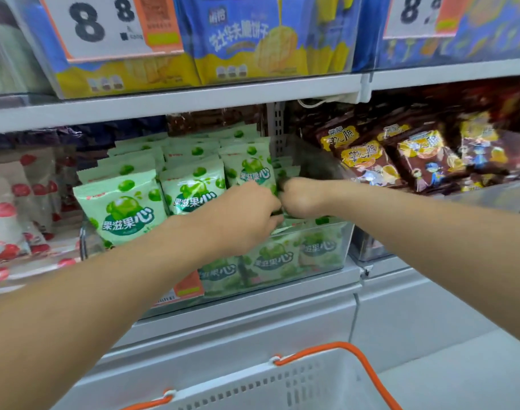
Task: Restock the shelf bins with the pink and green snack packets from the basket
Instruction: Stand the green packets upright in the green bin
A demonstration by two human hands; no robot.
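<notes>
A clear shelf bin [335,261] holds several green snack packets [125,208] standing in rows. Both my hands reach into its front right part. My left hand [241,214] curls its fingers round green packets lying at the front of the bin. Right beside it, my right hand [300,196] is curled on the same packets, and its fingertips are hidden. Pink and white packets [7,232] fill the bin to the left. The white basket [282,386] with orange handles sits below, and its inside is out of view.
Brown snack packets [415,161] fill the bin to the right. Blue and yellow packets [253,39] and price cards [105,25] are on the shelf above. A grey shelf front [253,315] runs below the bins.
</notes>
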